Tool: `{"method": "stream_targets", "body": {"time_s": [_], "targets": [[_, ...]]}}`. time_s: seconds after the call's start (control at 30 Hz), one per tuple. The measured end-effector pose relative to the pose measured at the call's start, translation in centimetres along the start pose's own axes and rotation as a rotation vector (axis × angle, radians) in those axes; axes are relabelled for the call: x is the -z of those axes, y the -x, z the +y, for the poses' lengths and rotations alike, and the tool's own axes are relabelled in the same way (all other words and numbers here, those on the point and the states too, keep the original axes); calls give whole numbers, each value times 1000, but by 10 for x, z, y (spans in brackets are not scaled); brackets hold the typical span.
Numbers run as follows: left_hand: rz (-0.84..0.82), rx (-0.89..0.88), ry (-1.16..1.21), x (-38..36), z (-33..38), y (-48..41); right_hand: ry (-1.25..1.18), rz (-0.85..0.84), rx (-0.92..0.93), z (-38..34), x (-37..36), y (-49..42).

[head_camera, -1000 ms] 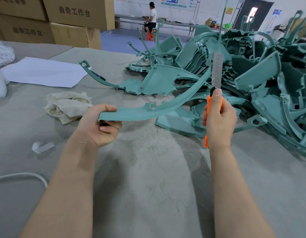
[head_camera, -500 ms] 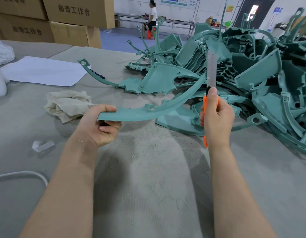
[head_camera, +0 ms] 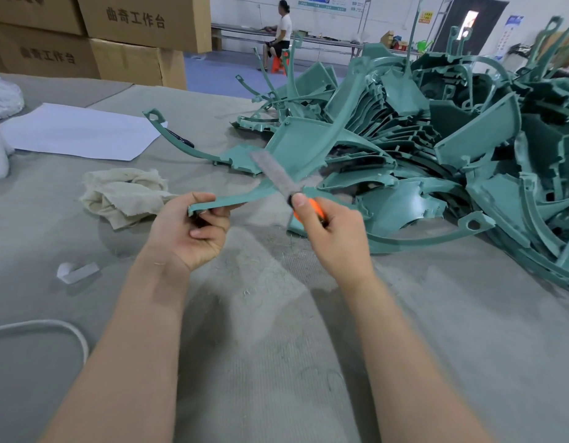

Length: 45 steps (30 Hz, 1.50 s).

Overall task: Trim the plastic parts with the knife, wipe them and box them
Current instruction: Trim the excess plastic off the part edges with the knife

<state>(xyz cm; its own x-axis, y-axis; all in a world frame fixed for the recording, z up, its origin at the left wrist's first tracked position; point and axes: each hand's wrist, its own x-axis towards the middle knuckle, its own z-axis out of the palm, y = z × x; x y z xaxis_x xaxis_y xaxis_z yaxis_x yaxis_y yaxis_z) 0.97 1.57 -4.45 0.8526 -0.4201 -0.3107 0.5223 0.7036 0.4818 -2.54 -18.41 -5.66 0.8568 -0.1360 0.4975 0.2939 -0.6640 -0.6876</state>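
Between the thumb and curled fingers (head_camera: 206, 233) of the left hand (head_camera: 187, 238) sits the near tip of a long teal plastic part (head_camera: 232, 201), gripped firmly. From those fingers the strip runs rightward, then sweeps up and away in a curved arc. Just right of them, the right hand (head_camera: 335, 241) is wrapped tight around the orange handle of the knife (head_camera: 276, 174), thumb pressed at the handle's top. Its grey blade slants up and left across the strip, blurred, so it perhaps touches the edge. Beyond the right fingers lies a pile of teal parts (head_camera: 452, 148) on the grey felt table (head_camera: 276, 362). Left of the left fingers rests a crumpled cloth (head_camera: 123, 193), with a white sheet (head_camera: 81, 132) farther back.
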Motion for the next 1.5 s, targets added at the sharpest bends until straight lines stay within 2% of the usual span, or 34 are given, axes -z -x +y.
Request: {"method": "stream_targets", "body": {"time_s": [0.3,0.5,0.63,0.73,0.83,0.97,1.03,1.1,1.2,1.27,1.37,1.5], "targets": [[17,-74,105,-12,-6,-3,-28,-32,11,0,-3,0],[49,-188,175,-19,-14,-7,51,-219,142,-19,-22,12],[109,-133,80,-22,-15,-9,156,-321,225,-23,-24,16],[167,-265,47,-27,-22,-12,-147,-230,81,-27,-14,11],[130,-353,-62,-32,-30,-15,-461,-115,-146,-26,2,3],[-34,-432,-393,-39,-47,-14,-530,-124,-329,-19,11,-3],[-123,-418,-545,-41,-50,-12,-585,-56,-375,-16,12,-7],[-230,-348,-502,-38,-40,-7,-691,37,-448,-11,18,-11],[-311,-236,-294,-25,-15,1,-756,101,-498,-1,34,-16],[-230,-197,-297,-21,-9,2,-679,76,-453,4,41,-15],[-73,-135,-481,-26,-24,-2,-610,13,-380,1,38,-11],[31,-122,-415,-29,-36,-8,-663,16,-351,-5,36,-10]]}}
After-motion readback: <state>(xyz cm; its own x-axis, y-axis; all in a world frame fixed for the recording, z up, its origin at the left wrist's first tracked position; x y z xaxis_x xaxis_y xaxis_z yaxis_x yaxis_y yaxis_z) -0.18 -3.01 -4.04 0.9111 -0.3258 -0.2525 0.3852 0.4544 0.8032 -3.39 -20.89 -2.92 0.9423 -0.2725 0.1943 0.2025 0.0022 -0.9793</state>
